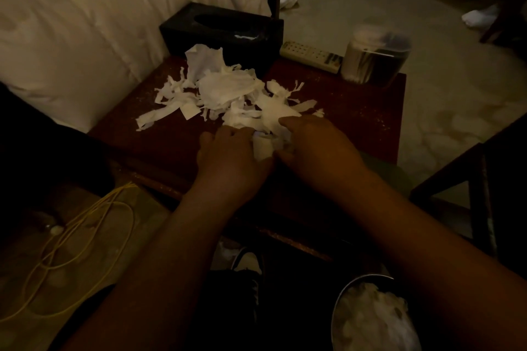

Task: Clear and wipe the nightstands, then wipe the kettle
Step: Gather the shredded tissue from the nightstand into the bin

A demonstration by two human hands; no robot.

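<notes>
The waste bin [373, 319], part-filled with white tissue, sits at the 5 o'clock edge of the view, directly below the near rim of the desk [356, 111]. Both hands work at the desk's near centre. The left hand [231, 157] and right hand [316, 145] meet over a wad of tissue scraps [228, 94]; the fingers of each are curled onto the near end of the pile. The remaining scraps fan out toward 11 o'clock.

Recommended procedure: rake the outlying strips inward first, compress into one bundle, then lift clear and drop into the bin. Avoid dragging scraps off the desk edge. The tissue box [222, 28], remote [310, 55] and lidded container [373, 57] at 12 to 1 o'clock remain to be cleared before wiping.
</notes>
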